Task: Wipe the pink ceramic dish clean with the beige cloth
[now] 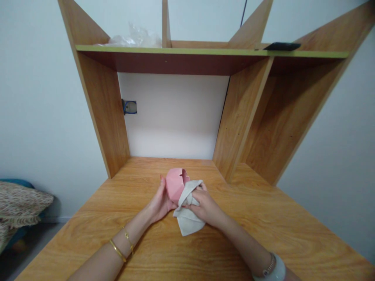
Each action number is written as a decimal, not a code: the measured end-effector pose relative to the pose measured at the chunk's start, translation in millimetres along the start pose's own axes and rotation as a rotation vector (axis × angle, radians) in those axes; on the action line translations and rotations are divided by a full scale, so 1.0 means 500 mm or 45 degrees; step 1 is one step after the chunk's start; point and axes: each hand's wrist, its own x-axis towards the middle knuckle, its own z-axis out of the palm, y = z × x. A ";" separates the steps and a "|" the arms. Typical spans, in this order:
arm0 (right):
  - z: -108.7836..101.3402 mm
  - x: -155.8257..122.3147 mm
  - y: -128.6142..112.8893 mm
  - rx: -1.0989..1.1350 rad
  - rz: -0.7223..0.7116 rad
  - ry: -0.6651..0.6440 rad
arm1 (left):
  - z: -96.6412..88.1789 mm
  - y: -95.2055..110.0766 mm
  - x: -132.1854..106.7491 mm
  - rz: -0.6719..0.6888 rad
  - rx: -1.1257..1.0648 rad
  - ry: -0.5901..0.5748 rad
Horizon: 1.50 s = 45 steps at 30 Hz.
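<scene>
A glossy pink ashtray (174,184), faceted outside and notched at the rim, is tipped on its side with its opening toward the right. My left hand (162,202) cradles it from the left and below, thumb up along its side. In my right hand (204,204) is a light grey cloth (190,222), bunched at the ashtray's opening, with one corner hanging down. The cloth covers part of the rim and some of my right fingers. Both hands are just above the wooden desk (175,257).
A hutch with an upright divider (243,125) rises behind the desk. Its shelf (175,58) carries a clear plastic bag (134,38) and a flat black object (282,46). An open socket box (130,107) shows in the back wall. At left is a fabric-covered seat (20,207).
</scene>
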 end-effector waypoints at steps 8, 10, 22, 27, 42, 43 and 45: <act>-0.016 -0.003 -0.026 0.387 0.208 0.076 | -0.002 -0.027 0.005 0.038 -0.004 -0.005; -0.015 -0.002 -0.034 0.275 0.184 0.039 | 0.006 -0.025 0.006 0.055 -0.037 0.039; -0.028 0.009 -0.031 -0.395 -0.065 -0.191 | 0.017 0.000 -0.004 -0.093 -0.105 0.113; -0.025 0.003 -0.017 -0.302 -0.044 -0.184 | 0.002 -0.008 -0.001 -0.203 -0.084 0.062; -0.032 -0.002 -0.016 -0.037 0.109 0.006 | 0.007 -0.006 0.000 -0.148 -0.086 -0.179; -0.033 -0.002 -0.018 0.004 0.131 0.035 | 0.005 -0.009 -0.001 -0.126 -0.056 -0.167; -0.032 -0.002 -0.023 0.076 0.143 0.059 | 0.002 -0.017 -0.002 -0.095 -0.013 -0.134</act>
